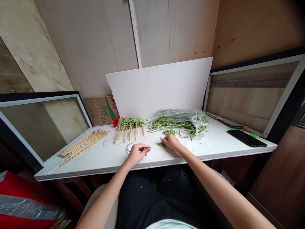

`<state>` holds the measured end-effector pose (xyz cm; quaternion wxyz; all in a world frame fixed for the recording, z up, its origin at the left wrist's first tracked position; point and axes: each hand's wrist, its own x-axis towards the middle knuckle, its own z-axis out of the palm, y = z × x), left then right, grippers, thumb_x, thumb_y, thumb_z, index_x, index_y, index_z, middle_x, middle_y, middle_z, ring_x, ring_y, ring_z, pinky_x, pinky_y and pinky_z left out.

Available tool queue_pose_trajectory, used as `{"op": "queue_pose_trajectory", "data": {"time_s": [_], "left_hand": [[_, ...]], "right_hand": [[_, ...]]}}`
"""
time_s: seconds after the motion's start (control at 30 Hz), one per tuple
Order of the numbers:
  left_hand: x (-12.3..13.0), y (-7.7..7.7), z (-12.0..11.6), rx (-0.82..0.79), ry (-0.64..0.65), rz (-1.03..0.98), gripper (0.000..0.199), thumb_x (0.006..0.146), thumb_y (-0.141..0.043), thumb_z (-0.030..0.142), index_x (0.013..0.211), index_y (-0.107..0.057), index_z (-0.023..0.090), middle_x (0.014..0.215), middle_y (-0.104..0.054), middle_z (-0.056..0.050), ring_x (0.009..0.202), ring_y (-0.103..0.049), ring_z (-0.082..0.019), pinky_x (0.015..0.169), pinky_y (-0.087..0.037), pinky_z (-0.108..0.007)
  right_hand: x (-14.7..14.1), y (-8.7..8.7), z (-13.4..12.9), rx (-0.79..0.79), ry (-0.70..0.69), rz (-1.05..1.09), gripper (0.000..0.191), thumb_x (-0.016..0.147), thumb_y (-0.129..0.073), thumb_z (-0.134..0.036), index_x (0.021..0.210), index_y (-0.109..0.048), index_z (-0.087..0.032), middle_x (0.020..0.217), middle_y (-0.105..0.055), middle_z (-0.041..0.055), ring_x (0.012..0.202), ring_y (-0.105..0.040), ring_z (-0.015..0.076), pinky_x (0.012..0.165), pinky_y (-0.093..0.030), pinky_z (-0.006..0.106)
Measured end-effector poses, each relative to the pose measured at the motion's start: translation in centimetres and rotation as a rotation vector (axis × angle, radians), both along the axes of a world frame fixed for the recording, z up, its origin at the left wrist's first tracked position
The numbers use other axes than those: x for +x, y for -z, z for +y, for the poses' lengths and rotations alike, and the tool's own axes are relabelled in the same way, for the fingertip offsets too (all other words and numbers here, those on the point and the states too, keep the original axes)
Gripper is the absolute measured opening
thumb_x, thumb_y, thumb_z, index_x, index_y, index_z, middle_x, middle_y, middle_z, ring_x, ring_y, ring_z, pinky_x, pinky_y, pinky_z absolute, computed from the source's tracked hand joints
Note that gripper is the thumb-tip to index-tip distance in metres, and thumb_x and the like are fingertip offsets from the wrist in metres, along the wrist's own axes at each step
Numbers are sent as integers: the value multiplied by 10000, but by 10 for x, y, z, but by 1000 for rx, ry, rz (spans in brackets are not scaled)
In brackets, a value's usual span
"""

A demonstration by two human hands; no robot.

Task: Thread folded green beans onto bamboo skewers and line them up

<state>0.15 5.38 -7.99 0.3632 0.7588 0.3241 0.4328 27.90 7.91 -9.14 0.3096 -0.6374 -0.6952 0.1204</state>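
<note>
While the left hand (pixel 139 152) curls half-closed beside a long bean (pixel 128 146), its hold unclear, the right hand (pixel 170 142) bends over short bean pieces (pixel 161 144), grip hidden; they probably lie close for easy reach. Farther back on the bench (pixel 202 149), loaded skewers (pixel 130 124) point bare ends personward, likely for handling; a clear bag (pixel 201 118) holds uncut beans (pixel 170 122).

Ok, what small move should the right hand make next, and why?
I'd probably have the right hand pick a piece from the near pile of cut beans: the hand is right beside it, and the loaded skewers behind carry similar green pieces. Whether the left hand grips anything is too small to tell.
</note>
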Motion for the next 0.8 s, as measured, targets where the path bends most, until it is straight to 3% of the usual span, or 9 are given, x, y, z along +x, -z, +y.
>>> {"op": "queue_pose_trajectory", "data": {"time_s": [0.1, 0.23, 0.3, 0.4, 0.5, 0.57, 0.7, 0.8], "left_hand": [[-1, 3, 2, -22, 15, 18, 424, 848, -787, 528, 968, -832, 124, 920, -781, -132, 582, -629, -129, 617, -542, -285], [-3, 4, 4, -20, 35, 33, 407, 878, -758, 511, 1010, -842, 136, 892, -750, -106, 562, -578, -110, 577, -487, -266], [-4, 3, 4, 16, 16, 54, 394, 907, -725, 493, 1037, -843, 140, 837, -716, -81, 552, -546, -104, 572, -467, -263], [-5, 0, 3, 72, -20, 70, 381, 962, -650, 458, 1088, -830, 147, 855, -697, -76, 583, -562, -114, 604, -485, -272], [-4, 0, 2, 70, -22, 43, 353, 966, -639, 426, 1100, -813, 149, 935, -714, -94, 647, -617, -138, 662, -535, -298], [-2, 1, 1, 13, -11, 3, 366, 945, -673, 403, 1188, -770, 147, 914, -723, -85, 687, -654, -160, 699, -560, -315], [1, 1, -1, -101, 1, -71, 663, 892, -755, 356, 1483, -535, 153, 856, -732, -39, 705, -701, -167, 762, -577, -326], [1, 2, -1, -93, -2, -27, 558, 857, -791, 380, 1341, -644, 146, 862, -748, -56, 704, -702, -168, 748, -571, -315]], "right_hand": [[3, -3, 2, -43, -22, 80, 669, 1074, -363, -571, 821, -814, -146, 857, -805, 149, 740, -716, 251, 716, -479, 309], [3, -14, -1, -39, -35, 125, 707, 1076, -328, -599, 887, -821, -128, 915, -815, 171, 812, -744, 270, 761, -513, 321], [0, -23, -7, 23, -103, 123, 656, 1060, -392, -610, 916, -820, -135, 960, -814, 170, 857, -744, 275, 783, -520, 329], [-12, -40, -22, 96, -358, 113, 489, 943, -648, -625, 1046, -816, -178, 1070, -802, 136, 961, -726, 274, 792, -522, 323], [-31, -54, -38, 143, -555, 147, 524, 804, -830, -603, 1172, -787, -233, 1128, -784, 109, 1080, -684, 277, 812, -518, 322], [-43, -58, -45, 212, -605, 153, 497, 799, -849, -585, 1153, -791, -241, 1074, -787, 104, 1084, -663, 276, 850, -510, 344], [-56, -55, -45, 351, -640, 150, 289, 885, -798, -517, 946, -820, -235, 898, -780, 90, 931, -640, 249, 896, -479, 384], [-54, -50, -39, 380, -610, 131, 241, 940, -751, -464, 890, -816, -238, 850, -766, 87, 892, -624, 247, 880, -465, 388]]}}
